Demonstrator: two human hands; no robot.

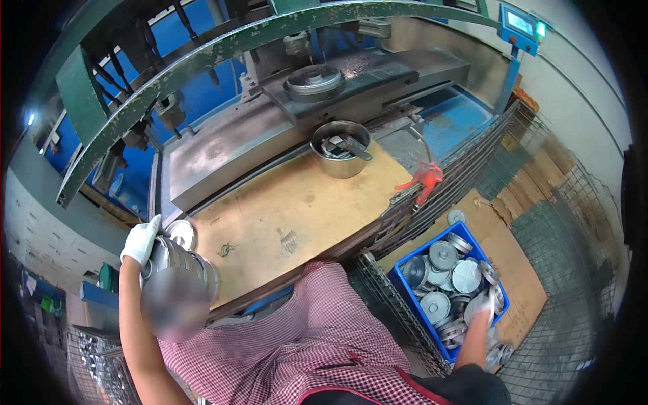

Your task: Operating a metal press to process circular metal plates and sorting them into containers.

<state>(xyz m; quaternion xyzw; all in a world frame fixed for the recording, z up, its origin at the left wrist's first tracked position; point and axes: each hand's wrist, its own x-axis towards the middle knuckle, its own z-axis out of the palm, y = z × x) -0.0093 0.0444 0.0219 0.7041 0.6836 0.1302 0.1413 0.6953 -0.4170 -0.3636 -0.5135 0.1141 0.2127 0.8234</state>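
My left hand, in a white glove, grips the far side of a stack of round metal parts at the left end of the table. A blurred patch hides the near part of this stack. A pale round lid lies beside it. At the lower right, my right hand, also gloved, reaches into a blue bin heaped with round grey metal parts. Its fingers are among the parts at the bin's right side, and whether they hold one is hidden.
A steel bowl with metal pieces stands on the brown tabletop. Behind it, a round metal part sits on the machine bed under hanging spindles. A red air gun hangs at the table's right edge, near wire mesh.
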